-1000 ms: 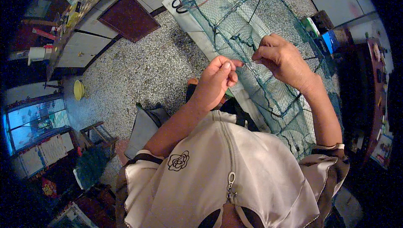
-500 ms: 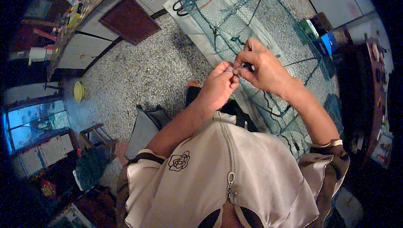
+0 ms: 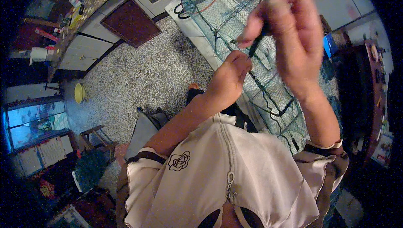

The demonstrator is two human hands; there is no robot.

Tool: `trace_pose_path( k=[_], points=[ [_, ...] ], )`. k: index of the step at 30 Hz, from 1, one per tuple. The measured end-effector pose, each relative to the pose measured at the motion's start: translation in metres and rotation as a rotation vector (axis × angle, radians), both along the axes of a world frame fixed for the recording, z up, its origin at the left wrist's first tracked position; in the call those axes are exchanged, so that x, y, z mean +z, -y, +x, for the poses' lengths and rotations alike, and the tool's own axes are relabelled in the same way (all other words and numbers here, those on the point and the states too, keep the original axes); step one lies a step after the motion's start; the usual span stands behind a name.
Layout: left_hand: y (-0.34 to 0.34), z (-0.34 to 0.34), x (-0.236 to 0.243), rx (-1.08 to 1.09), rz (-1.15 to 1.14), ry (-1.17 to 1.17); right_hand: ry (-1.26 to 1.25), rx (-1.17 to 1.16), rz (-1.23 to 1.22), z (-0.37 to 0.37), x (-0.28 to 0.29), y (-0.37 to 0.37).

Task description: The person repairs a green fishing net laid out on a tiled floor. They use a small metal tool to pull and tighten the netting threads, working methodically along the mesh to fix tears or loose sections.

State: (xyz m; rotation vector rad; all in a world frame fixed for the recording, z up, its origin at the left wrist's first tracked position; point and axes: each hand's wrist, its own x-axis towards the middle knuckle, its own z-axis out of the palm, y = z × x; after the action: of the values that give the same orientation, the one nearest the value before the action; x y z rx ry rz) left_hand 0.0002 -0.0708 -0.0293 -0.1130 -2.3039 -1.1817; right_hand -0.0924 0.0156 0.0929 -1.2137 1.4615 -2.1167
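Observation:
Below my hands is a green mesh net trap (image 3: 201, 11) with dark rope along its frame and a reddish hoop at its far end. My left hand (image 3: 231, 79) is closed in a pinch over the mesh; what its fingertips hold is hidden. Higher up and to the right, my right hand (image 3: 296, 39) is smeared by motion, its fingers curled around a slim dark piece (image 3: 258, 43). The lower end of that piece comes close to my left fingertips; whether they touch it, I cannot tell. Black-handled scissors (image 3: 182, 11) lie beyond, beside the hoop.
A pale low board (image 3: 200, 43) lies under the net on the speckled floor (image 3: 126, 76). Cabinets and a dark red panel (image 3: 131, 21) stand at the far left. A yellow basin (image 3: 79, 92) is at the left, a grey bag (image 3: 145, 133) near my left arm.
My right hand has pulled up and away to the right from my left hand, and the dark piece shows between them. My left hand has turned over slightly, staying pinched near the same spot.

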Motion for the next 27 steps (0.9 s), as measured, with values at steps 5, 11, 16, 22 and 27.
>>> trace_pose_path(
  k=[5, 11, 16, 22, 27],
  points=[
    [0.008, -0.005, -0.004, 0.013, 0.117, 0.04, 0.113, -0.163, -0.08, 0.001, 0.018, 0.004],
    [0.003, -0.003, -0.001, -0.035, 0.408, 0.188, 0.435, -0.064, -0.065, 0.001, 0.028, 0.004],
    [0.003, -0.002, -0.014, -0.047, 0.392, 0.11, 0.369, -0.088, -0.073, -0.002, 0.046, -0.002],
    [-0.003, -0.005, -0.018, -0.081, 0.732, 0.166, 0.262, -0.061, -0.234, -0.022, 0.063, -0.009],
    [0.001, -0.002, -0.016, -0.061, 0.654, 0.255, 0.184, 0.268, -0.168, -0.069, 0.05, -0.036]
  ],
)
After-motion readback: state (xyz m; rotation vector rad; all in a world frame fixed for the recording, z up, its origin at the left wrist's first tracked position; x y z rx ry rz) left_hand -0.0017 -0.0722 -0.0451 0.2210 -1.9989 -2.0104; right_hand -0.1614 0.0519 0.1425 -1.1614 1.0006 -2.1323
